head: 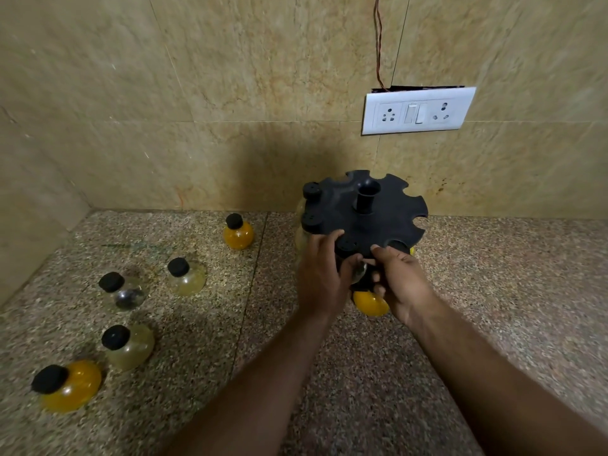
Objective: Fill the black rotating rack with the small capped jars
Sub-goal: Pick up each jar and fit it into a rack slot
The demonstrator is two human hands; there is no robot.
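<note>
- While both hands worked at the near edge of the black rack point(365, 209), it stood on the speckled counter point(493, 291) close to the tiled wall point(230, 93), below the white socket plate point(418, 110).
- And the left hand point(324, 274) was right there, fingers curled around a clear jar point(358, 271) seated in a front slot, its black cap point(347, 245) poking up through the disc.
- Over on the other side, the right hand point(399, 279) pinched the rack's rim beside that same jar, thumb on top and fingers underneath, closed on the rack.
- Two more black caps sat in slots on the rack's left side, and a yellow-filled jar point(370, 302) showed low at the front, under the hands.
- Slots along the right and back of the disc stood open.
- Out to the left, five jars waited loose on the counter, well apart from the rack: an orange one point(238, 233) near the wall, a pale one point(187, 276), a clear one point(123, 291), a greenish one point(128, 347), and another orange one point(69, 385) nearest the camera.
- A thin wire point(379, 44) ran up the wall from the socket plate.
</note>
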